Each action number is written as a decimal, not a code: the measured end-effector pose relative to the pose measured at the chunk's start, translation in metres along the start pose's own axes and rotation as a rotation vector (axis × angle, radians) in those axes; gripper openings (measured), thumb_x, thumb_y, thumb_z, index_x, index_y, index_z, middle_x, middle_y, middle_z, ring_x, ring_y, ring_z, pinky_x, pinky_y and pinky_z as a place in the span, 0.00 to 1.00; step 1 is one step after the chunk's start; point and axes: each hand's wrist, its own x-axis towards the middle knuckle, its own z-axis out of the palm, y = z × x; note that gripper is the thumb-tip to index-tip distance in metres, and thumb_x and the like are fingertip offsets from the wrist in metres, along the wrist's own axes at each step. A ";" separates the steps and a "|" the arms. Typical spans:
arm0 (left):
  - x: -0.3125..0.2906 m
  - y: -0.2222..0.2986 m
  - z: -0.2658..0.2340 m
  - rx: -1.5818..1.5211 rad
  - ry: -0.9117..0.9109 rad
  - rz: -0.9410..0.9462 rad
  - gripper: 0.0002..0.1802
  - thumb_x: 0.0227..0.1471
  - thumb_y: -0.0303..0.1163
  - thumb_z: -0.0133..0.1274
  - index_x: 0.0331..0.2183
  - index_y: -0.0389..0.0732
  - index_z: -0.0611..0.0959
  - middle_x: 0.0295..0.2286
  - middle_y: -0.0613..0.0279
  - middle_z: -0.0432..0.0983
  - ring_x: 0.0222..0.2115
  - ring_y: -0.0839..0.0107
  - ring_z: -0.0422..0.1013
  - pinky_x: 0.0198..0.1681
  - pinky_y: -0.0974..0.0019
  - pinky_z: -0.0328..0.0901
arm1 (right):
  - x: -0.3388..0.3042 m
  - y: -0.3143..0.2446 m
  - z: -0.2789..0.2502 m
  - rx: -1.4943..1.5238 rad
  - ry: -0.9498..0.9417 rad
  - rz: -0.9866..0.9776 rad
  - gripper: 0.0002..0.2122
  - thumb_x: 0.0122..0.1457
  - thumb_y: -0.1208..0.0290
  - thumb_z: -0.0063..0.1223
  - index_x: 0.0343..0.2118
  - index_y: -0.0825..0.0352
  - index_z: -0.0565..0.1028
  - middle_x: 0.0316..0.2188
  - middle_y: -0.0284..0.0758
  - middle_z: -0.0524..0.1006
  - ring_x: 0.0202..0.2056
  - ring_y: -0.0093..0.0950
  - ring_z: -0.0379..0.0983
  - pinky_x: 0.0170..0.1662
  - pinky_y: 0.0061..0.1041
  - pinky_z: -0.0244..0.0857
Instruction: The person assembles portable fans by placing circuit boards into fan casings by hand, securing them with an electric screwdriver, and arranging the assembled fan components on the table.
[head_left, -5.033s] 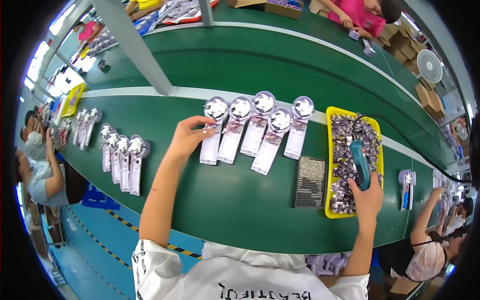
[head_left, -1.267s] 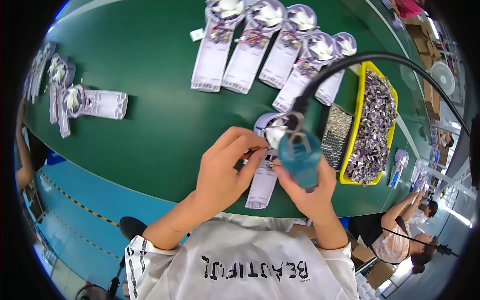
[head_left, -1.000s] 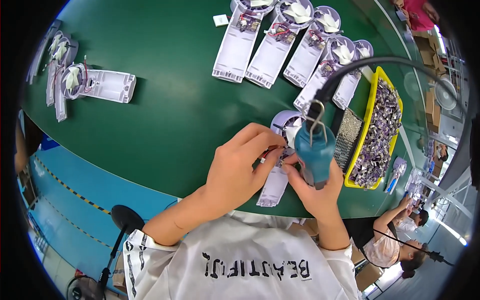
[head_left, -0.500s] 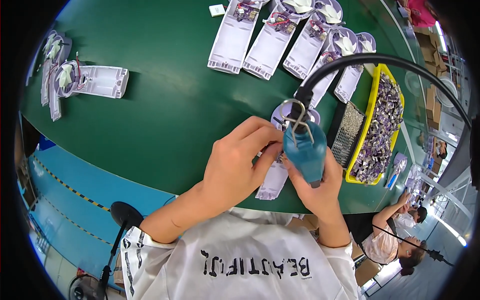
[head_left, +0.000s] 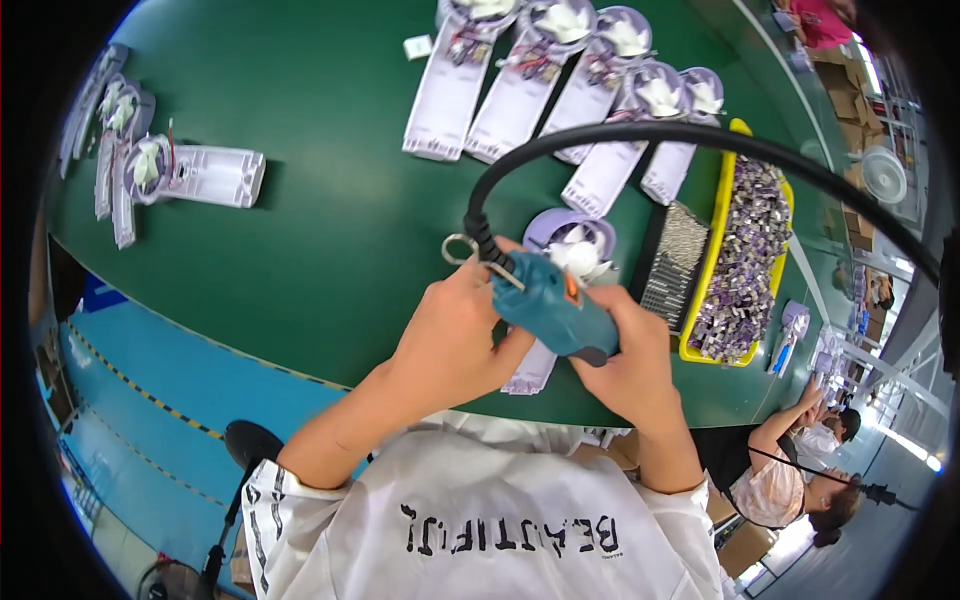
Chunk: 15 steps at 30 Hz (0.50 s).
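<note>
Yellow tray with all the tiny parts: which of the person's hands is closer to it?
Right. The right hand, holding the teal electric screwdriver, is just left of the yellow tray; the left hand is farther left, beyond the screwdriver.

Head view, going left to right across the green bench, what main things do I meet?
Sideways fan casing, your left hand, teal corded tool, your right hand, dark tray, yellow bin.

Teal plastic handheld tool (head_left: 545, 308) marked by orange switch (head_left: 573, 291); round lilac fan housing (head_left: 546, 229) fitted with white blades (head_left: 580, 256); glossy blue floor (head_left: 200, 350) crossed by yellow-and-black striped tape (head_left: 145, 382).
</note>
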 end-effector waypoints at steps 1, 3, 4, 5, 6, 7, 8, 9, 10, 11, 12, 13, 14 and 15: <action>0.001 0.001 -0.001 -0.003 -0.013 0.017 0.14 0.40 0.24 0.62 0.33 0.36 0.78 0.39 0.56 0.73 0.31 0.55 0.75 0.34 0.59 0.69 | 0.000 0.001 -0.002 0.034 -0.017 0.006 0.20 0.44 0.77 0.68 0.41 0.64 0.74 0.32 0.39 0.80 0.31 0.39 0.80 0.32 0.29 0.72; 0.003 0.011 0.002 -0.026 0.053 -0.008 0.11 0.43 0.28 0.64 0.33 0.43 0.84 0.35 0.53 0.76 0.27 0.56 0.73 0.29 0.56 0.70 | -0.004 0.003 -0.005 0.128 -0.043 0.002 0.20 0.44 0.77 0.68 0.42 0.65 0.75 0.32 0.39 0.80 0.32 0.39 0.80 0.33 0.29 0.72; 0.001 0.006 0.006 0.015 0.045 -0.020 0.12 0.42 0.29 0.66 0.33 0.42 0.84 0.37 0.56 0.74 0.26 0.59 0.74 0.28 0.59 0.70 | -0.005 0.006 -0.009 0.160 -0.078 0.023 0.20 0.45 0.76 0.68 0.42 0.65 0.75 0.32 0.39 0.80 0.32 0.39 0.80 0.33 0.28 0.72; 0.000 0.004 0.005 0.051 0.033 -0.038 0.12 0.42 0.27 0.66 0.34 0.41 0.84 0.37 0.57 0.74 0.25 0.60 0.74 0.27 0.62 0.70 | -0.006 0.007 -0.010 0.202 -0.067 0.041 0.20 0.44 0.75 0.69 0.41 0.67 0.75 0.29 0.38 0.79 0.28 0.32 0.79 0.31 0.25 0.69; 0.002 0.005 0.005 0.087 0.019 -0.057 0.13 0.42 0.26 0.66 0.34 0.40 0.84 0.36 0.57 0.74 0.24 0.62 0.73 0.26 0.65 0.70 | -0.008 0.010 -0.011 0.245 -0.057 0.058 0.19 0.44 0.75 0.70 0.40 0.69 0.75 0.26 0.36 0.78 0.25 0.25 0.77 0.29 0.22 0.67; 0.003 0.011 0.005 0.025 0.032 -0.014 0.13 0.42 0.23 0.66 0.35 0.38 0.84 0.35 0.59 0.73 0.24 0.66 0.73 0.26 0.68 0.69 | -0.015 0.015 -0.012 0.312 -0.012 0.068 0.18 0.47 0.66 0.69 0.38 0.68 0.76 0.27 0.35 0.80 0.23 0.26 0.76 0.29 0.22 0.67; 0.003 0.014 0.007 0.011 0.047 -0.025 0.14 0.42 0.22 0.67 0.35 0.38 0.84 0.35 0.59 0.73 0.25 0.68 0.73 0.27 0.68 0.69 | -0.024 0.019 -0.006 0.519 0.173 0.114 0.20 0.49 0.58 0.67 0.39 0.67 0.76 0.28 0.35 0.80 0.21 0.26 0.75 0.28 0.23 0.67; 0.002 0.016 0.008 -0.003 0.062 -0.039 0.14 0.41 0.21 0.68 0.34 0.37 0.84 0.35 0.59 0.73 0.25 0.70 0.74 0.27 0.68 0.69 | -0.029 0.023 -0.003 0.726 0.358 0.157 0.23 0.51 0.50 0.64 0.40 0.66 0.77 0.28 0.35 0.81 0.19 0.26 0.73 0.27 0.23 0.68; 0.004 0.017 0.008 0.013 0.072 -0.020 0.15 0.40 0.20 0.69 0.34 0.37 0.85 0.34 0.60 0.72 0.25 0.72 0.74 0.27 0.68 0.69 | -0.032 0.037 -0.034 1.143 0.172 0.013 0.36 0.52 0.32 0.53 0.44 0.68 0.72 0.28 0.46 0.79 0.23 0.30 0.76 0.28 0.28 0.72; 0.005 0.018 0.009 0.036 0.069 -0.013 0.15 0.40 0.20 0.69 0.34 0.36 0.85 0.34 0.60 0.72 0.25 0.72 0.74 0.27 0.69 0.69 | -0.031 0.038 -0.029 1.314 0.477 -0.260 0.45 0.50 0.20 0.34 0.43 0.68 0.70 0.25 0.44 0.78 0.19 0.28 0.71 0.24 0.27 0.68; 0.007 0.019 0.013 0.060 0.066 -0.008 0.15 0.40 0.20 0.69 0.34 0.36 0.85 0.34 0.60 0.72 0.24 0.72 0.74 0.27 0.69 0.69 | -0.026 0.048 -0.044 1.306 0.522 -0.404 0.44 0.51 0.21 0.35 0.40 0.68 0.69 0.22 0.40 0.74 0.17 0.28 0.68 0.20 0.27 0.64; 0.009 0.020 0.019 0.050 0.058 -0.019 0.14 0.40 0.20 0.69 0.33 0.36 0.84 0.34 0.60 0.72 0.24 0.73 0.74 0.26 0.70 0.69 | -0.022 0.052 -0.055 1.240 0.612 -0.478 0.42 0.52 0.22 0.36 0.40 0.68 0.68 0.22 0.39 0.73 0.17 0.28 0.66 0.19 0.26 0.62; 0.012 0.024 0.026 0.052 0.054 -0.009 0.14 0.40 0.20 0.69 0.33 0.35 0.84 0.34 0.60 0.72 0.24 0.73 0.74 0.26 0.70 0.69 | -0.019 0.056 -0.063 1.173 0.700 -0.550 0.41 0.53 0.23 0.37 0.40 0.67 0.67 0.22 0.38 0.71 0.17 0.28 0.65 0.19 0.25 0.60; 0.015 0.026 0.033 0.054 0.050 0.000 0.14 0.40 0.20 0.69 0.33 0.35 0.84 0.34 0.60 0.72 0.24 0.74 0.73 0.26 0.70 0.68 | -0.019 0.060 -0.069 1.118 0.688 -0.598 0.39 0.54 0.25 0.40 0.40 0.66 0.67 0.23 0.36 0.69 0.18 0.28 0.64 0.21 0.27 0.58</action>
